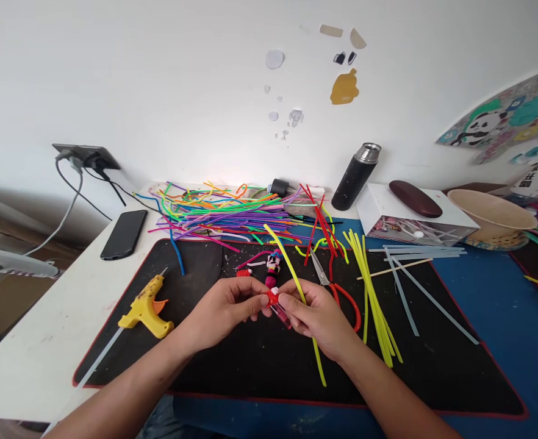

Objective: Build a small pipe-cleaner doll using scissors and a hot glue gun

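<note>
Over the black mat my left hand and my right hand meet fingertip to fingertip. Both pinch a small red fuzzy piece with a white tip, partly covered by my thumbs. A long yellow pipe cleaner slants across my right hand's fingers, its middle hidden by that hand. Just beyond my fingertips lies a small doll-like figure in black, white and pink. A red coil is beside it. Scissors with red handles lie partly behind my right hand.
Yellow pipe cleaners and translucent glue sticks lie to the right. A yellow glue gun and a phone are to the left. Behind are a heap of coloured pipe cleaners, a black flask and a white box.
</note>
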`<action>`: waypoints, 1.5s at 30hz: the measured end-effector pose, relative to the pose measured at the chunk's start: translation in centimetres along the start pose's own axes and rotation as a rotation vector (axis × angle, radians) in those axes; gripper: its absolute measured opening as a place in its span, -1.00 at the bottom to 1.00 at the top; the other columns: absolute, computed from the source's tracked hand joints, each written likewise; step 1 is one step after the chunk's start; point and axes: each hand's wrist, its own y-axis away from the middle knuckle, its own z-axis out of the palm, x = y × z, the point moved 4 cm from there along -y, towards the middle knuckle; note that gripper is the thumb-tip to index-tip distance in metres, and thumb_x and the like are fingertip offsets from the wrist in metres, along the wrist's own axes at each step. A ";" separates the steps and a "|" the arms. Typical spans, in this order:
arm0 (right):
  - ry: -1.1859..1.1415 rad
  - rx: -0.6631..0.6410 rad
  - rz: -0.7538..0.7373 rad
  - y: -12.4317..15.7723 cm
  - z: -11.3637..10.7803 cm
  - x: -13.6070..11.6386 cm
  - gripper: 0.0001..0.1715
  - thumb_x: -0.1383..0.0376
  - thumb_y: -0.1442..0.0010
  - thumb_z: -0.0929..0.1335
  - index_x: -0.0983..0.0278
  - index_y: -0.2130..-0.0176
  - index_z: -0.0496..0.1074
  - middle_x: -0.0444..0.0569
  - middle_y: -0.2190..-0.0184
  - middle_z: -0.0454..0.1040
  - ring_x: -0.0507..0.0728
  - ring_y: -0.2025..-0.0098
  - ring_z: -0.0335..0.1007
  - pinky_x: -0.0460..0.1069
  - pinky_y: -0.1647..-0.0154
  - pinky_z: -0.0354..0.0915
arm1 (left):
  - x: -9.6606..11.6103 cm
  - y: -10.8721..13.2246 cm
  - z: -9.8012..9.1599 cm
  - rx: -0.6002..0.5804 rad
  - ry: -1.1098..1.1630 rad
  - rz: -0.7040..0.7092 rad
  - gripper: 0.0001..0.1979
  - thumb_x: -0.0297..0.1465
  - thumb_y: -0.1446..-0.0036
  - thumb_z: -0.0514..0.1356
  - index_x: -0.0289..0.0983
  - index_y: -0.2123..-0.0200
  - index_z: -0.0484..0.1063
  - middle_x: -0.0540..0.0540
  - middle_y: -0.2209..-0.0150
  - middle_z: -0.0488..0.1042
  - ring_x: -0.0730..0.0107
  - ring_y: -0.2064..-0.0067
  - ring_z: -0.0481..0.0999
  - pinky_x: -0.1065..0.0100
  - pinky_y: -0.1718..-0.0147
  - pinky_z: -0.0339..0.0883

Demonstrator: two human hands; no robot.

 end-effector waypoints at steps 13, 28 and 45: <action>0.016 0.001 -0.028 0.1 0.0 0.3 -0.41 -0.17 -0.12 0.54 0.26 0.20 0.48 -0.29 0.65 0.28 -0.07 0.64 0.00 -0.16 0.67 -0.10 | -0.6 -0.3 0.0 0.039 0.014 -0.028 -0.59 -0.02 -0.20 0.35 -0.31 0.26 0.60 -0.11 0.35 0.63 0.38 0.37 0.45 0.36 0.35 0.33; 0.133 0.072 -0.117 0.2 -0.1 1.1 -0.49 -0.12 -0.20 0.51 0.25 0.22 0.47 -0.25 0.60 0.30 -0.05 0.61 0.09 -0.14 0.65 -0.04 | -0.7 -0.1 0.4 0.053 -0.014 -0.024 -0.60 -0.03 -0.21 0.33 -0.29 0.29 0.60 -0.11 0.36 0.63 0.36 0.37 0.48 0.35 0.34 0.36; 0.098 0.029 -0.055 0.4 0.3 0.7 -0.42 -0.19 -0.18 0.48 0.25 0.25 0.45 -0.29 0.66 0.26 -0.07 0.66 -0.02 -0.14 0.67 -0.09 | -0.1 0.5 0.1 0.056 -0.128 0.034 -0.70 -0.13 -0.29 0.28 -0.26 0.24 0.58 -0.08 0.30 0.61 0.35 0.32 0.50 0.36 0.33 0.35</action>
